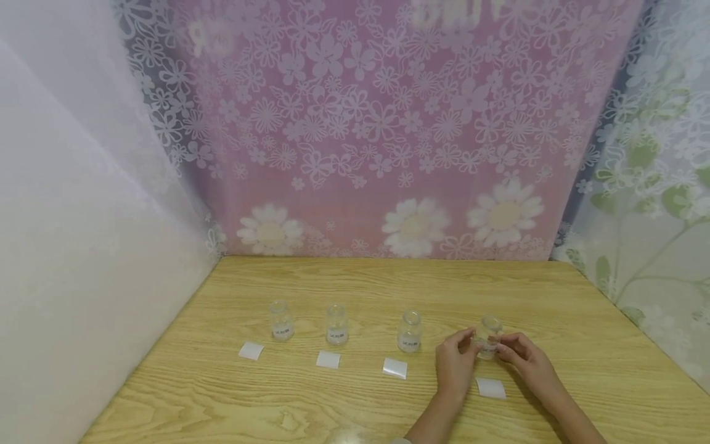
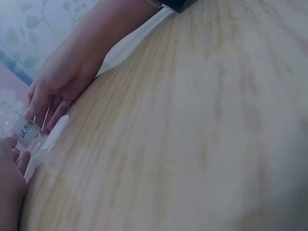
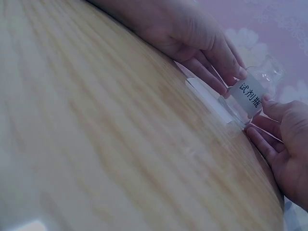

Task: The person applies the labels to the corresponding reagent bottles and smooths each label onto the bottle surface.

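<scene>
A clear glass bottle (image 1: 487, 349) stands at the right end of a row, between my two hands. My left hand (image 1: 456, 366) grips it from the left, thumb near one end of its label. From the right, my right hand (image 1: 529, 365) holds it, with the thumb on the label's other end. In the right wrist view the white label (image 3: 249, 94) with dark printed characters lies across the bottle's front, both thumbs at its ends. Some fingers are hidden behind the glass. In front of this bottle is a white paper piece (image 1: 490, 388).
More clear labelled bottles stand to the left: the near one (image 1: 409, 332), the middle one (image 1: 336, 325) and the far-left one (image 1: 281, 320). White paper pieces (image 1: 395, 368) lie before them on the wood-grain table (image 1: 310, 407). A flowered pink curtain (image 1: 355, 123) hangs behind.
</scene>
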Tool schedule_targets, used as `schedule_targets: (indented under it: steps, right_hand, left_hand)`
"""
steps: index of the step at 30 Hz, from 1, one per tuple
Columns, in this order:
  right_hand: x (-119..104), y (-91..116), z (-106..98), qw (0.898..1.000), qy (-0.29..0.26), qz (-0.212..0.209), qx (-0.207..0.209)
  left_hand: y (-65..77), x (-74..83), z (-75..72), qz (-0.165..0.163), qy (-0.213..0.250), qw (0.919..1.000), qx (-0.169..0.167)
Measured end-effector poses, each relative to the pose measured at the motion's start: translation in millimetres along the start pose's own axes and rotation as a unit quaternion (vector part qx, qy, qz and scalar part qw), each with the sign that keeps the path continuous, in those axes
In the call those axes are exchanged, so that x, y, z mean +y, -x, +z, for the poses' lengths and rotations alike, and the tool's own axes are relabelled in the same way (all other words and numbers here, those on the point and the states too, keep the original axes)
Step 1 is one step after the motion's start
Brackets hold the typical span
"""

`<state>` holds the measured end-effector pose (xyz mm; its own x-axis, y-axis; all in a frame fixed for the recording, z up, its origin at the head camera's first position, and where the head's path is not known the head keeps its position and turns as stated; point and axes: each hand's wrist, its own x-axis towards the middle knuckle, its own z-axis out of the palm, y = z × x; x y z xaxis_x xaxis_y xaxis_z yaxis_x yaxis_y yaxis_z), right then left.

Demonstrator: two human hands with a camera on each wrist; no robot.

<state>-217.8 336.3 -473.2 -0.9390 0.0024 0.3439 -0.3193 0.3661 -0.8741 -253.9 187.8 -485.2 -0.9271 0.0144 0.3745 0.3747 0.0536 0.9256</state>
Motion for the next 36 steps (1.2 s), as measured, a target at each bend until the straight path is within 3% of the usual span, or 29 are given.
schedule_targets:
  steps: [13,20,22,31,36]
  right_hand:
    - [5.1,-1.6,-0.1,1.000,0.001,0.002,0.012]
    - [4.9,-1.9,2.6,0.993,0.107,-0.020,0.040]
    - [5.9,-1.9,3.6,0.992,0.114,-0.029,0.045]
    - [7.7,-3.0,7.0,0.993,0.095,-0.060,0.038]
    - [4.8,-2.2,7.4,0.993,0.100,-0.049,0.034]
  left_hand:
    - [0.7,-2.5,-1.2,0.014,0.019,0.9997,-0.003]
    - [2.2,0.6,-2.5,0.016,0.014,0.9998,-0.002]
    - [2.5,1.7,-2.4,0.017,0.006,0.9998,-0.003]
    - [1.6,1.0,-0.4,0.014,-0.005,0.9999,-0.002]
    - [1.2,0.1,1.6,0.009,-0.004,0.9999,0.003]
